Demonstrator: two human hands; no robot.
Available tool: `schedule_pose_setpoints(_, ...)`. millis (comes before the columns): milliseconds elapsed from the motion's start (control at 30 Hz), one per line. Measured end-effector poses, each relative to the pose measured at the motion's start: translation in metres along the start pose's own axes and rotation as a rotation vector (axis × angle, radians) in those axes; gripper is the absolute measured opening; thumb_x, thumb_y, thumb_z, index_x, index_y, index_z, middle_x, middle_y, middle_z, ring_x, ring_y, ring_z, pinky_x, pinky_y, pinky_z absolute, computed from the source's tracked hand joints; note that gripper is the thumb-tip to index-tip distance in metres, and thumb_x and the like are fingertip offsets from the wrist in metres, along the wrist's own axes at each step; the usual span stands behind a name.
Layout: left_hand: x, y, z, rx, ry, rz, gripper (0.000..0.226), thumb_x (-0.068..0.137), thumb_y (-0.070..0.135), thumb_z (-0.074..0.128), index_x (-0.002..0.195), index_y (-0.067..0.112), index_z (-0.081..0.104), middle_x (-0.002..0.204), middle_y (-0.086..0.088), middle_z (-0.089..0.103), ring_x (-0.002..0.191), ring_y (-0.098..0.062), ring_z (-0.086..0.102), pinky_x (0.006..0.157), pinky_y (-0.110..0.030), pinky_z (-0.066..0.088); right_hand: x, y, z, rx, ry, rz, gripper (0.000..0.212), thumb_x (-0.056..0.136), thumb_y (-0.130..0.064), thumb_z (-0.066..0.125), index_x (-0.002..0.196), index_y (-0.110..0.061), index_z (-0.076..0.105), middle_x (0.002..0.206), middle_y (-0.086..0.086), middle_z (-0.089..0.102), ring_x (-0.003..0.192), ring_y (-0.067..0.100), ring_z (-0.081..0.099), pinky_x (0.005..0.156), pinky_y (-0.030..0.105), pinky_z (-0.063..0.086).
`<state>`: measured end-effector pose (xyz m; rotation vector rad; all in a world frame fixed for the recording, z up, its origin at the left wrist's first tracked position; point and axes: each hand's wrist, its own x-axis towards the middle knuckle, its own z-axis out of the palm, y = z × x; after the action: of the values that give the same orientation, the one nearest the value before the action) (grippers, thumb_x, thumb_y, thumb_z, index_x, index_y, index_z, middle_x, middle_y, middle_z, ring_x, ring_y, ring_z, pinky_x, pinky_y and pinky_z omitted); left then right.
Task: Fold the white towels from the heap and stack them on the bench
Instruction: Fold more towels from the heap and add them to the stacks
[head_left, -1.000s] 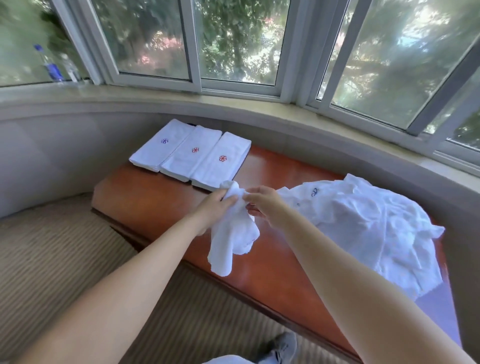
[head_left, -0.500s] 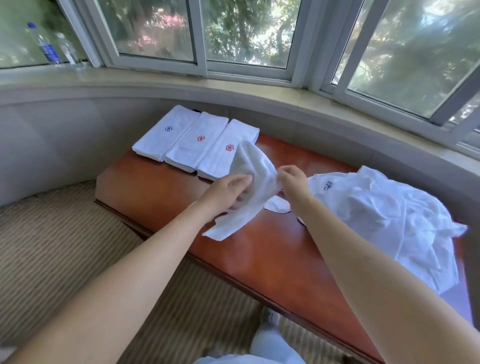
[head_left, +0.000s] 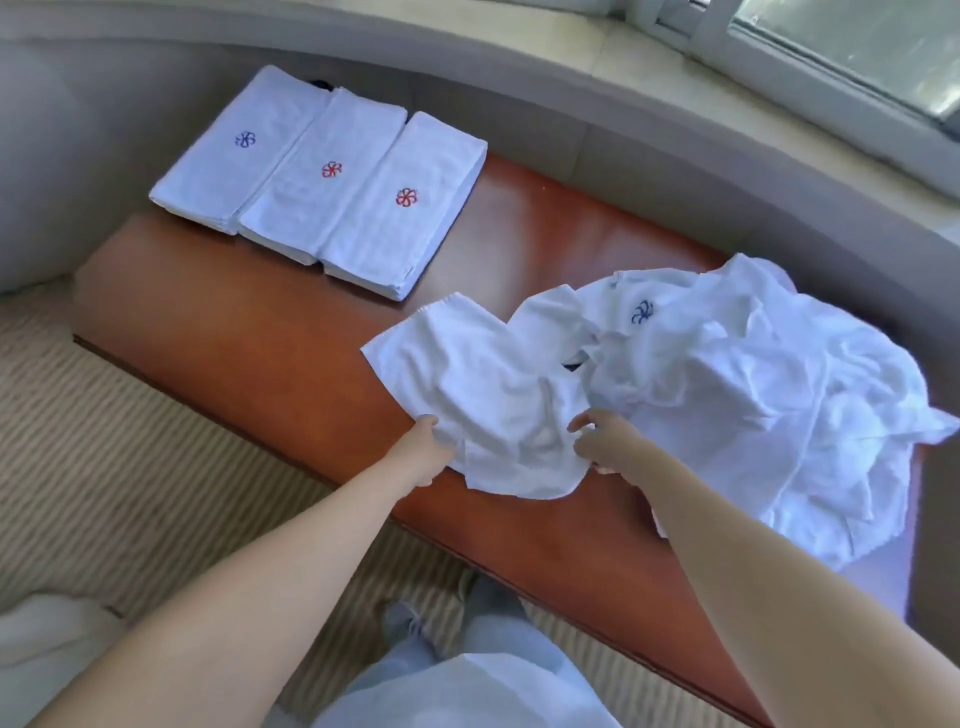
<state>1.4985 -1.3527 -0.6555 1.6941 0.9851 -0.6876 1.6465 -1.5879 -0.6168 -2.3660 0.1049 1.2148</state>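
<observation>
Both hands have a pinch on the near edge of one loose towel (head_left: 483, 395) spread on the bench (head_left: 249, 332). From the head view, the left hand (head_left: 423, 454) grips the left near corner with thumb on top and fingers tucked under, and the right hand (head_left: 605, 441) pinches the right near corner, fingers curled around the cloth. Looks like they're pulling it flat toward themselves so it's squared up for a first fold, which makes sense since it's still pretty rumpled in the middle.

Just right of the grip, touching the towel's far edge, sits the heap (head_left: 769, 395) of unfolded ones, so there's plenty left to do. Up and to the left of the hands, well apart, three folded stacks (head_left: 322, 182) sit side by side, logos up, probably where this one ends up.

Both forearms reach straight out from the body, wrists low near the bench's front edge, palms angled inward toward each other.
</observation>
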Motion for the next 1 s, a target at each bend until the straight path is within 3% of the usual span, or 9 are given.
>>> schedule_pose_setpoints(167,0.037,0.022,0.037,-0.03,0.056,0.037,0.088,0.089,0.047,0.069,0.16,0.038,0.018,0.148,0.002,0.045,0.121,-0.023,0.054,0.094,-0.034,0.049,0.024,0.016,0.006,-0.824,0.084,-0.115,0.047,0.092,-0.013,0.055,0.136,-0.026,0.045,0.132,0.007,0.042,0.111,0.028,0.055,0.074,0.033,0.043)
schedule_pose_setpoints(233,0.047,0.03,0.045,0.074,0.015,0.056,0.086,0.087,0.047,0.069,0.158,0.041,0.021,0.14,0.009,0.046,0.121,-0.021,0.054,0.091,-0.032,0.047,0.036,0.014,0.021,-0.821,0.178,-0.314,0.056,0.092,-0.015,0.06,0.142,-0.028,0.039,0.13,0.006,0.038,0.106,0.027,0.055,0.065,0.032,0.04)
schedule_pose_setpoints(333,0.057,0.036,0.054,0.362,0.012,0.082,0.039,0.096,0.039,0.06,0.134,0.034,0.054,0.128,0.009,0.06,0.107,-0.019,0.062,0.092,-0.035,0.052,0.053,0.005,0.044,-0.766,0.128,-0.519,0.074,0.089,-0.016,0.065,0.15,-0.039,0.028,0.127,0.003,0.036,0.085,0.021,0.049,0.052,0.028,0.033)
schedule_pose_setpoints(467,0.061,0.052,0.048,0.331,0.018,-0.028,0.012,0.094,0.02,0.055,0.094,0.019,0.067,0.1,0.002,0.068,0.089,-0.019,0.064,0.079,-0.032,0.054,0.067,-0.003,0.055,-0.766,-0.008,-0.457,0.04,0.1,-0.026,0.056,0.138,-0.037,0.051,0.136,0.001,0.037,0.089,0.024,0.059,0.07,0.036,0.05)
schedule_pose_setpoints(567,0.056,0.08,0.015,0.136,-0.029,-0.136,0.014,0.088,0.015,0.062,0.074,0.014,0.061,0.073,0.002,0.059,0.066,-0.016,0.051,0.059,-0.027,0.042,0.072,-0.022,0.038,-0.56,-0.125,-0.488,0.022,0.101,-0.032,0.054,0.119,-0.025,0.066,0.115,0.0,0.058,0.095,0.025,0.061,0.08,0.034,0.051)
schedule_pose_setpoints(700,0.036,0.139,-0.031,-0.515,0.006,0.192,0.012,0.096,0.018,0.066,0.106,0.023,0.068,0.095,-0.001,0.075,0.082,-0.013,0.065,0.072,-0.024,0.048,0.073,-0.068,-0.012,0.31,-0.039,-0.407,0.01,0.091,-0.011,0.058,0.081,-0.013,0.061,0.074,0.003,0.064,0.067,0.025,0.067,0.068,0.037,0.054)
schedule_pose_setpoints(800,0.033,0.177,-0.043,-0.698,0.121,0.402,0.032,0.095,0.019,0.066,0.12,0.038,0.058,0.11,0.0,0.071,0.091,-0.009,0.067,0.076,-0.024,0.055,0.082,-0.081,-0.046,0.746,0.241,-0.306,0.018,0.095,-0.025,0.058,0.106,-0.011,0.062,0.099,0.005,0.069,0.086,0.017,0.072,0.089,0.04,0.06)
schedule_pose_setpoints(900,0.043,0.167,-0.038,-0.46,0.205,0.377,0.032,0.095,0.02,0.063,0.125,0.032,0.06,0.117,-0.001,0.07,0.095,-0.012,0.065,0.082,-0.029,0.055,0.086,-0.062,-0.042,0.656,0.27,-0.174,0.054,0.093,-0.036,0.064,0.142,-0.022,0.045,0.129,0.0,0.056,0.103,0.013,0.063,0.086,0.032,0.055)
schedule_pose_setpoints(1000,0.063,0.119,-0.026,-0.177,0.17,0.206,0.035,0.097,0.022,0.061,0.132,0.026,0.059,0.128,-0.006,0.063,0.1,-0.019,0.061,0.094,-0.037,0.051,0.085,-0.029,-0.007,0.399,0.151,-0.108,0.05,0.093,-0.03,0.066,0.139,-0.022,0.048,0.129,0.0,0.055,0.088,0.005,0.057,0.067,0.023,0.046)
